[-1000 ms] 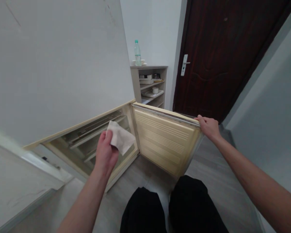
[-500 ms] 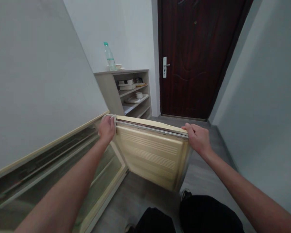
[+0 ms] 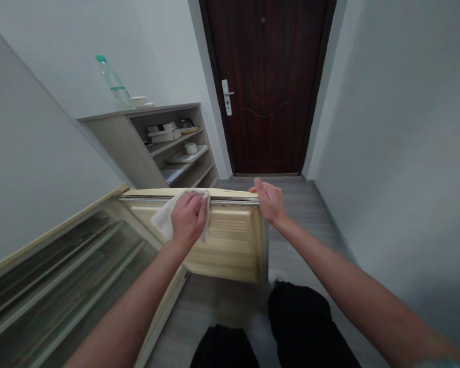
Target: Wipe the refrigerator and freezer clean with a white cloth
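A cream fridge door [image 3: 230, 240] stands swung out from the fridge cabinet [image 3: 159, 327] on the left, its ribbed inner side facing me. My left hand [image 3: 189, 217] is closed on a white cloth [image 3: 163, 220] and presses it against the door's top edge, near the middle. Part of the cloth hangs down over the inner panel. At the door's free end, my right hand [image 3: 270, 202] grips the top corner, thumb on the upper edge. A grey seal strip with dark grime runs along below that edge.
Behind the fridge door is a low shelf unit [image 3: 118, 148] with boxes [image 3: 164, 134] inside and a plastic bottle [image 3: 117, 84] on top. A dark red entrance door [image 3: 268, 87] is at the back. A pale wall [image 3: 398, 153] rises on the right, above grey flooring [image 3: 222, 304].
My left hand has slid the cloth from the hinge end toward the middle of the fridge door's top edge. My right hand keeps its hold on the corner. The view has turned right.
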`<state>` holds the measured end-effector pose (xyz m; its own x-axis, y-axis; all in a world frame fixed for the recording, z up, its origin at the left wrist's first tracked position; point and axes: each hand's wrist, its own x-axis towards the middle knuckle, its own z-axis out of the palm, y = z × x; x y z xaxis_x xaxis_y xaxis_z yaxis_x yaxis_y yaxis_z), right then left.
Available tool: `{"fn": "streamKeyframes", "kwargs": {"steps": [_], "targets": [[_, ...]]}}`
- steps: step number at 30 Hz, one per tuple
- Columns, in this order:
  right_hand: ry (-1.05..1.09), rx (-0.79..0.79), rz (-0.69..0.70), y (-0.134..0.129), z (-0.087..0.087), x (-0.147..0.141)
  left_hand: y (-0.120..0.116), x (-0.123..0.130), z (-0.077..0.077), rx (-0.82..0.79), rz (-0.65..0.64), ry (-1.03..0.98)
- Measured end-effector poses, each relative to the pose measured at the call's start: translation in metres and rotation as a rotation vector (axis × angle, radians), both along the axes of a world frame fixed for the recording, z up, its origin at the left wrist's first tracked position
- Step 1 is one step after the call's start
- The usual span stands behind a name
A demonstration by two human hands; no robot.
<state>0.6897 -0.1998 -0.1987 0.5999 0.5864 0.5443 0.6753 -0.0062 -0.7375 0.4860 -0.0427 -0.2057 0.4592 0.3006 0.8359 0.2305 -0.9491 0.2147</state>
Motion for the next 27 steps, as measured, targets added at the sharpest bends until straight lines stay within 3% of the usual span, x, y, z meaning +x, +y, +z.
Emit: {"fn": "streamKeyframes", "kwargs": {"steps": [5,8,16,19,23,27], "targets": [[0.048,-0.021,0.101,-0.003,0.002,0.002,-0.082,0.056,-0.004,0.106,-0.122,-0.015],[0.124,-0.049,0.217,-0.010,0.006,0.006,-0.111,0.073,-0.005,0.173,-0.152,-0.014],[0.221,-0.230,0.489,-0.022,0.020,0.025,-0.120,0.073,-0.009,0.403,-0.131,0.017],[0.170,-0.264,0.507,-0.023,0.022,0.030,-0.126,0.077,-0.018,0.505,-0.083,0.032],[0.084,-0.271,0.472,-0.023,0.021,0.028,-0.127,0.071,-0.048,0.568,-0.104,0.046],[-0.005,-0.335,0.436,-0.025,0.018,0.023,-0.135,0.060,-0.088,0.485,-0.147,0.140]]}}
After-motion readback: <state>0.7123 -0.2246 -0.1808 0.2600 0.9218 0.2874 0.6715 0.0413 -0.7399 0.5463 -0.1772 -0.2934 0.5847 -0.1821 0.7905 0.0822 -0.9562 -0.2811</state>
